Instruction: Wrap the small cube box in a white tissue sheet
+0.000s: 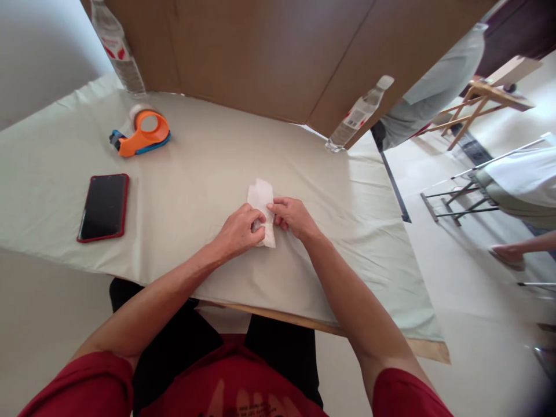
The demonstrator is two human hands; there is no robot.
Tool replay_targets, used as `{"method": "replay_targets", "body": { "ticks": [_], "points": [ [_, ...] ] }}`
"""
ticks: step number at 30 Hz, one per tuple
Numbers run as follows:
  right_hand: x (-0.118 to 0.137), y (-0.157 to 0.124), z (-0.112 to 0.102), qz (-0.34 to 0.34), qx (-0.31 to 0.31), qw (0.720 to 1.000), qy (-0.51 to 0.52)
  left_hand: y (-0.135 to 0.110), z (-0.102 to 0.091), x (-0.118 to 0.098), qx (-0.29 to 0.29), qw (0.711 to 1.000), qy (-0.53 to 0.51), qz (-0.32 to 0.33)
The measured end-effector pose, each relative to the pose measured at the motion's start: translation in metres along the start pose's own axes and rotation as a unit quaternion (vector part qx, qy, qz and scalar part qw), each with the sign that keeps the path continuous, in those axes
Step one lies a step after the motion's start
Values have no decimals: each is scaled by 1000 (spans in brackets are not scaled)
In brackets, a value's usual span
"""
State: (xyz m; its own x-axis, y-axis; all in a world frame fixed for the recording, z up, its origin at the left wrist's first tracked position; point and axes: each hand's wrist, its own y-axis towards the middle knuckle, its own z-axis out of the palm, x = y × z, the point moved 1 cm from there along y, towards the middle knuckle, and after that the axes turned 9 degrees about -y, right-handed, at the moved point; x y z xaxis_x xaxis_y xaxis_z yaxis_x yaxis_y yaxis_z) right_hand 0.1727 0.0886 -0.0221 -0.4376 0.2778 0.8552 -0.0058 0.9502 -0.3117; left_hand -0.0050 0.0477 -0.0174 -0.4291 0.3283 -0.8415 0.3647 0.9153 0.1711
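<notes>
A white tissue lies on the cloth in front of me, longer than it is wide, with uneven edges. My left hand has its fingers curled over the tissue's lower left part. Whether something else sits beneath those fingers is hidden. On the other side, my right hand pinches the tissue's right edge between thumb and forefinger, the other fingers bent underneath.
A cardboard panel stands behind, with water bottles at its left and right. An orange tape dispenser and a red-cased phone lie left on the cloth-covered table. People sit at right.
</notes>
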Motion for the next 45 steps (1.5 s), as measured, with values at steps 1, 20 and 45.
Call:
{"method": "replay_targets", "body": {
  "ticks": [1,20,45],
  "points": [
    [2,4,1,-6,9,1000,7,0,0,0,1,1000,0,0],
    [4,26,7,-119,8,993,-27,0,0,1,4,1000,21,4],
    [7,-48,10,-246,12,968,43,5,-7,13,4,998,-60,-22]
  ]
}}
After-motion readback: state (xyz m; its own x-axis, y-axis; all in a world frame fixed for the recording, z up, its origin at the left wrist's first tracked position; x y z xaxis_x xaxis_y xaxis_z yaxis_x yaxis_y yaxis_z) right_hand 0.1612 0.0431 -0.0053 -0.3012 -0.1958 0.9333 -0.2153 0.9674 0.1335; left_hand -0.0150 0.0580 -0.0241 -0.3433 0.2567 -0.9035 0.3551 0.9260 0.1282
